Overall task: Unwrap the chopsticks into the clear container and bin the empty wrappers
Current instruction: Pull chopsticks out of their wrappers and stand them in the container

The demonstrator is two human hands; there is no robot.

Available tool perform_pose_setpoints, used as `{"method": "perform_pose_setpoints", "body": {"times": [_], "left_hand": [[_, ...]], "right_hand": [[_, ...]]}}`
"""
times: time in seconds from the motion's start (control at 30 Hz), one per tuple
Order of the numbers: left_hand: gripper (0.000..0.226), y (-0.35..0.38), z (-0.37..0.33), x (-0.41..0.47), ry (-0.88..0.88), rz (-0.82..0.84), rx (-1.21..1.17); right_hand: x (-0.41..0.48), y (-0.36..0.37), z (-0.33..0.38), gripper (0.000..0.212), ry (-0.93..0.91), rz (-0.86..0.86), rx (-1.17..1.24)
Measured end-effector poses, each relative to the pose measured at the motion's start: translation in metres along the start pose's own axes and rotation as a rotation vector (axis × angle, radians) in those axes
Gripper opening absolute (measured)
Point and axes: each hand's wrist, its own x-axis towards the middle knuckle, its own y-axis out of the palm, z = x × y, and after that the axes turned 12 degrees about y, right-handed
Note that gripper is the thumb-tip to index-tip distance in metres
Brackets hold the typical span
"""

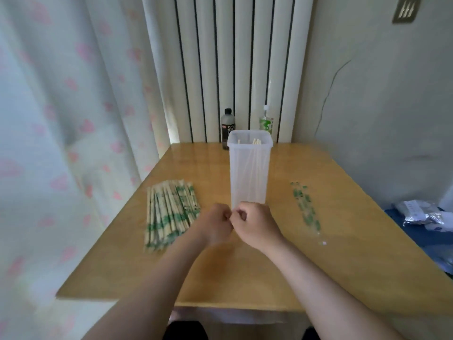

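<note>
left hand (pixel 217 223), right hand (pixel 256 225) blurred, contents hidden

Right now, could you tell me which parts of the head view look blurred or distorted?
Head view: the wrapped chopsticks pile smears at its near end; left hand and right hand blur, hiding their grip; the radiator splays from lens distortion; glare whitens the table's far edge.

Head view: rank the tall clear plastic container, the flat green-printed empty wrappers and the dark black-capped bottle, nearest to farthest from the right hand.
1. Tall clear plastic container, just beyond the right hand.
2. Green-printed empty wrappers, off to its right.
3. Dark black-capped bottle, far back, behind the container.
</note>
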Motion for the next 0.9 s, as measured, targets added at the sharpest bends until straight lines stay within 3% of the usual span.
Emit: {"method": "perform_pose_setpoints", "body": {"times": [0.07,0.13,0.2,0.4,0.53,0.63,0.77,0.9], "left_hand": [[0.015,-0.010,0.033,-0.019,-0.032,-0.134,0.114],[0.015,-0.014,0.066,-0.036,-0.004,-0.330,0.269],[0.021,-0.016,0.090,-0.050,-0.025,-0.423,0.384],[0.050,-0.006,0.121,-0.073,-0.069,-0.399,0.372],[0.048,0.000,0.127,-0.070,-0.048,-0.464,0.346],[0.047,0.000,0.128,-0.069,-0.028,-0.480,0.340],[0.048,-0.001,0.127,-0.070,-0.026,-0.474,0.312],[0.053,-0.010,0.116,-0.072,-0.016,-0.564,0.229]], "right_hand": [[0.002,0.026,0.011,0.027,0.081,0.128,-0.022],[0.007,0.047,0.020,0.020,0.137,0.173,-0.039],[0.013,0.066,0.026,0.016,0.197,0.203,-0.058],[0.033,0.100,0.040,0.032,0.272,0.195,-0.285],[0.038,0.102,0.048,0.024,0.334,0.149,-0.318],[0.036,0.099,0.054,0.017,0.415,0.148,-0.227],[0.030,0.093,0.063,0.031,0.456,0.091,-0.055],[0.018,0.075,0.074,0.008,0.369,-0.044,0.131]]}}
